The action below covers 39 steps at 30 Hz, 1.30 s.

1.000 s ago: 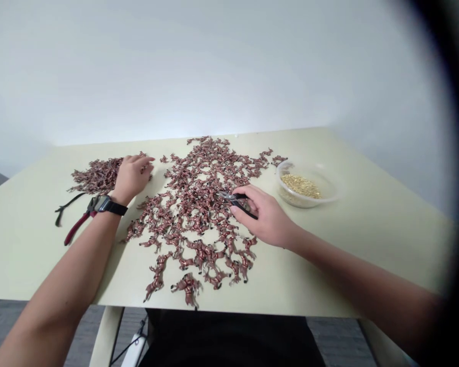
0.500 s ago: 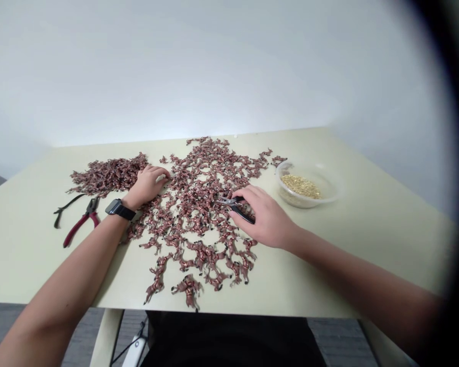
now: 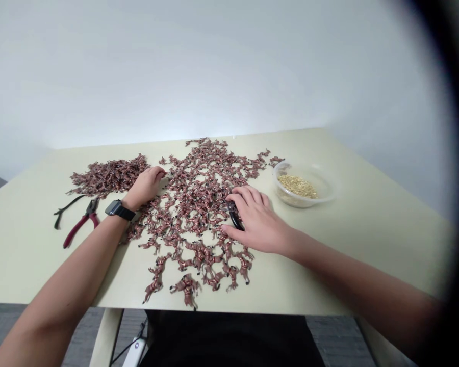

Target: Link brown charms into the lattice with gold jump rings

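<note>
Several hundred small reddish-brown horse figures with black hooves lie spread across the table in a wide tangled layer (image 3: pixel 191 204), and a denser heap of them (image 3: pixel 109 177) sits to the left. My left hand (image 3: pixel 145 186) rests palm down between the heap and the spread, its fingertips on the figures. My right hand (image 3: pixel 254 220) lies over the spread's right side, closed on small black-handled pliers (image 3: pixel 235 215). Its fingers hide the pliers' jaws.
Red-handled pliers (image 3: pixel 82 224) and a thin black tool (image 3: pixel 67 209) lie at the left of the table (image 3: pixel 359 239). A transparent plastic bowl (image 3: pixel 321 191) of small golden pieces (image 3: pixel 298 186) stands at the back right. My left wrist wears a black watch (image 3: pixel 118 210).
My right hand has closed further over the pliers, hiding their metal jaws, and has shifted slightly. My left hand has stayed nearly still since moving right from the heap's edge.
</note>
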### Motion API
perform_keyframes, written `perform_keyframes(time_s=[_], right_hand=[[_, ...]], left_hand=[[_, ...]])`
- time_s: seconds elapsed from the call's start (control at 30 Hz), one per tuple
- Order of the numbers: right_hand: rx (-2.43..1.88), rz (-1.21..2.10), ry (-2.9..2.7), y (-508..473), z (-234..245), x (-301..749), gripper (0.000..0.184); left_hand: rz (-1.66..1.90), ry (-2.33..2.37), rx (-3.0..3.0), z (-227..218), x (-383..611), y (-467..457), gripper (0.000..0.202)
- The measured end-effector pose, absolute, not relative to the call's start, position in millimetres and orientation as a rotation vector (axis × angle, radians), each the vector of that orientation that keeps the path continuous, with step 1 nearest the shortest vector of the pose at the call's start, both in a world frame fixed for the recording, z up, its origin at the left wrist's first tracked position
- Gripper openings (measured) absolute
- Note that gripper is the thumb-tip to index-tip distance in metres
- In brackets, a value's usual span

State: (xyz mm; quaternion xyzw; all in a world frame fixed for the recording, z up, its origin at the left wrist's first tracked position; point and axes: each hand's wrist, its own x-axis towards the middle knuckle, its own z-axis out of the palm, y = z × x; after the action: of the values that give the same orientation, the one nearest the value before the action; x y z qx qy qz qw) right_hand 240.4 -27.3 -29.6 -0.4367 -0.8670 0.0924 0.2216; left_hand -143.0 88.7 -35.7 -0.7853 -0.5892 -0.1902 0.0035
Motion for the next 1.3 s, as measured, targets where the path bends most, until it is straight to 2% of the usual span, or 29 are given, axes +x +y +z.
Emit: perform_keyframes(time_s=[0.07, 0.17, 0.2, 0.3, 0.37, 0.43, 0.57, 1.03, 1.3], right_hand=[[-1.152, 0.232, -2.323, -25.9, -17.2, 242.2, 0.049], [-1.103, 0.095, -2.085, -13.3, 5.6, 261.3, 0.023], [-1.14, 0.064, -2.002, -5.9, 12.1, 272.7, 0.02], [-1.504, 0.049, -1.925, 22.7, 21.5, 313.7, 0.027], [-1.746, 0.164, -2.101, 41.7, 18.7, 336.8, 0.031], [-1.852, 0.273, -2.261, 56.4, 11.3, 350.8, 0.027], [-1.853, 0.386, -2.332, 69.4, -2.2, 358.5, 0.013], [-1.858, 0.371, -2.229, 75.2, -8.8, 362.3, 0.011], [-1.821, 0.458, -2.122, 74.2, -6.8, 364.1, 0.013]], left_hand=[[-0.635, -1.861, -2.411, -33.8, -142.5, 87.9, 0.03], [-0.729, -1.891, -2.312, -30.1, -141.2, 86.1, 0.029], [-0.762, -1.902, -2.285, -28.8, -140.5, 85.1, 0.029], [-0.85, -1.941, -2.263, -25.8, -136.7, 81.2, 0.029], [-0.914, -1.975, -2.287, -24.9, -133.2, 78.7, 0.027], [-0.958, -1.995, -2.314, -24.6, -129.9, 77.1, 0.025], [-0.951, -1.999, -2.343, -25.5, -127.1, 76.4, 0.022], [-1.0, -2.036, -2.306, -30.6, -136.3, 79.9, 0.026], [-1.037, -2.036, -2.275, -16.1, -128.6, 72.1, 0.022]])
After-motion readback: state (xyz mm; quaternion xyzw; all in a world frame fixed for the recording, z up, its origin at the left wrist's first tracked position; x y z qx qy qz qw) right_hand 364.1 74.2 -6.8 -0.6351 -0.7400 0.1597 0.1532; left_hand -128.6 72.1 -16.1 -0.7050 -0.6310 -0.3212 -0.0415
